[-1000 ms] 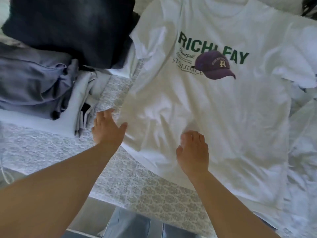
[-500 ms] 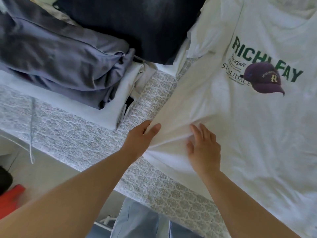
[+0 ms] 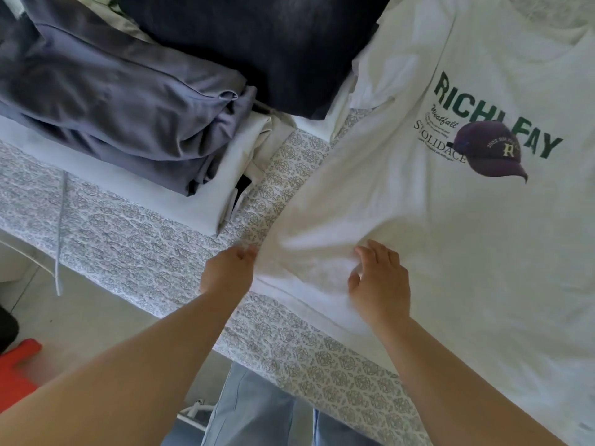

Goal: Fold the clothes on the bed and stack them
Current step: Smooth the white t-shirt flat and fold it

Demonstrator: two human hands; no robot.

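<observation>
At the far left, a red object point(image 3: 16, 368) is seen on the pale floor below the edge of the bed point(image 3: 128, 246), which is covered by a sheet with a small grey pattern. On the bed, towards the upper left, a stack of folded clothes point(image 3: 128, 117) is laid: grey-blue garments on top of white ones, with a dark navy garment point(image 3: 273, 43) just beside and behind it. Near the middle, the left hand point(image 3: 230, 272) is held at the side edge of the white T-shirt point(image 3: 418, 252); its fingers are curled and the fabric edge is pinched between them, with creases drawn from that point. Just to the right, the right hand point(image 3: 380, 281) is rested on top of the shirt near its lower hem, its fingers slightly spread and loosely bent, pressed onto the cloth rather than closed round it. The T-shirt is spread front side up across the right half of the bed, well clear of the stack, and green lettering and a purple cap print point(image 3: 489, 149) are shown on its chest. Pale blue trouser legs point(image 3: 251, 410) are visible at the bottom, beneath the bed's edge.
</observation>
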